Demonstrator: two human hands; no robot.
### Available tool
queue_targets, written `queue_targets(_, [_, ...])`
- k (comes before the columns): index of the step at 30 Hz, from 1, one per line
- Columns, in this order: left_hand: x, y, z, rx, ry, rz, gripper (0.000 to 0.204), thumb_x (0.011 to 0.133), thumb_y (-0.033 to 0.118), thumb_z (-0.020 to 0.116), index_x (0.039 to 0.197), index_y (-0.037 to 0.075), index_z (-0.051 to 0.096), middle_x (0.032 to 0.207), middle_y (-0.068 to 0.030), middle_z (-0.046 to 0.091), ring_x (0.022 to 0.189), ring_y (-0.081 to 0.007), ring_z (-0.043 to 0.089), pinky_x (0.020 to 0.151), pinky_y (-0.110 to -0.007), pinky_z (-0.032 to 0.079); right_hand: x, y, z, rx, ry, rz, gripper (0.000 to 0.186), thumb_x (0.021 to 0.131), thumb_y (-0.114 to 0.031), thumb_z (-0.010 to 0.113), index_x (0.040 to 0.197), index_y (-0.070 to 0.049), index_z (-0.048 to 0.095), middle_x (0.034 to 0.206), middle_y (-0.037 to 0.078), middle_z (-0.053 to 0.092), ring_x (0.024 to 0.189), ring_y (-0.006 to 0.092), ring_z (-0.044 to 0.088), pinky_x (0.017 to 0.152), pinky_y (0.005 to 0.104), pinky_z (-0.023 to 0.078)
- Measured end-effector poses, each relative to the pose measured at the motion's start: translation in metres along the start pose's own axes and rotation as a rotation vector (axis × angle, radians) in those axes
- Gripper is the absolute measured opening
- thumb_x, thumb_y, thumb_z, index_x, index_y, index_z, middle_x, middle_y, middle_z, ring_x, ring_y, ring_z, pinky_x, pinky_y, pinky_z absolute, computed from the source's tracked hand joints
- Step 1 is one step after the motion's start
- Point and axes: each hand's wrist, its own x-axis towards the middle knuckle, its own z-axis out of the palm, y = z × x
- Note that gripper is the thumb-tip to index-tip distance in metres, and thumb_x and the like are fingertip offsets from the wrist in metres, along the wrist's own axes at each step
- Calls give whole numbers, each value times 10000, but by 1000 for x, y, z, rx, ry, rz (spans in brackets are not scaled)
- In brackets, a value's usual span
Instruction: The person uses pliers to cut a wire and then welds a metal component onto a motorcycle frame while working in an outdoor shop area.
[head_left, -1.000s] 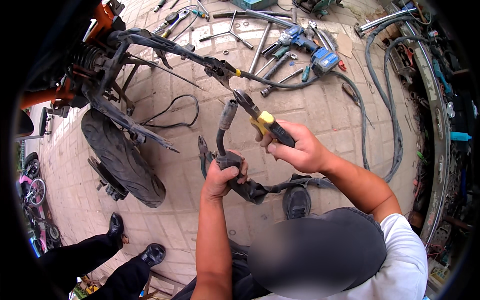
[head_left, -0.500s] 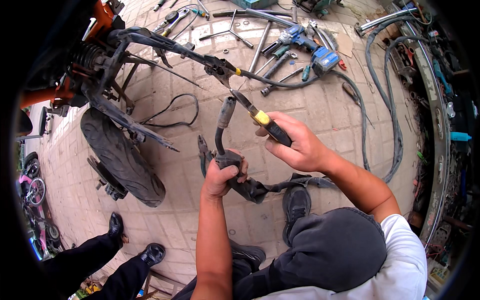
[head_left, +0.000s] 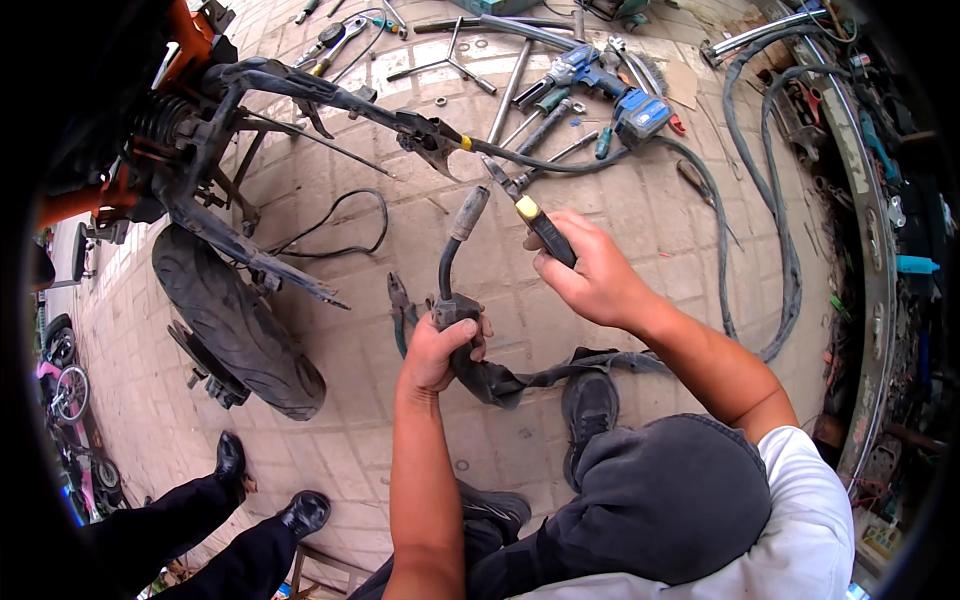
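My left hand (head_left: 445, 350) is wrapped round the grip of a welding torch (head_left: 457, 240). The torch's bent neck and grey nozzle point up and slightly right. Beside that hand, a pair of pliers with teal handles (head_left: 399, 295) sticks up; whether the hand holds it too is unclear. In my right hand (head_left: 595, 265) are black-and-yellow pliers (head_left: 531, 212), jaws up and left, a little right of the nozzle and apart from it. Just beyond lies the worn metal bracket end of a black motorcycle frame (head_left: 430, 135). The torch's sleeved cable (head_left: 560, 375) trails right across my shoe.
A rear wheel (head_left: 235, 320) rests on the paving at left, below the frame. A blue cordless power tool (head_left: 600, 85), a T-shaped wrench (head_left: 450, 62) and other tools lie ahead. Looped hoses (head_left: 775, 200) run at right, beside a cluttered shelf edge. Someone's black shoes (head_left: 305, 512) are near left.
The pliers in my right hand have drawn away from the torch tip. The torch has tilted to the right. The whole view has shifted slightly.
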Motion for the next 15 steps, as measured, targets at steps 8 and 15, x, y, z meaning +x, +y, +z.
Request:
queue_targets(8, [20,-8,-10,93,140,-189,224,888,222,654,951,49,527,821,-100,603,563,-160,543,521,-309,474,-5,77,10,463,-147,619,293,854,-139,628,1096,26,626,802,23,570,719,109,526,636,268,426])
queue_targets(15, [25,-9,-13,120,201,-230,259,871,263,683,925,66,523,801,-86,600,554,-156,539,503,-306,465,3,87,19,464,-130,559,290,831,-116,609,1064,56,631,692,4,524,599,95,479,521,276,380])
